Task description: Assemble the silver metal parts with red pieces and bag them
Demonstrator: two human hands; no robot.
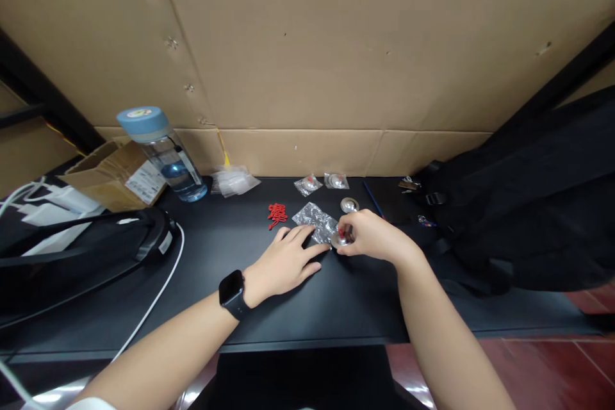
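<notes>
My left hand [283, 264] lies palm down on the black desk, its fingers spread, with fingertips on a crumpled clear plastic bag [314, 218]. Just right of the bag, my right hand [369, 234] pinches a small silver finger cymbal [339, 241] by something red at its middle. The cymbal's rim is close to the desk and the bag's edge; fingers hide part of it. Beyond my right hand rests a second finger cymbal [350, 205], domed side showing. A bundle of red cord [277, 214] lies above my left hand.
Two small bagged cymbals, a left one [308, 184] and a right one [336, 180], lie by the cardboard wall [336, 57]. Clear plastic bags [234, 180], a water bottle [175, 163] and an open carton [115, 173] stand left. A black backpack [533, 205] fills the right side.
</notes>
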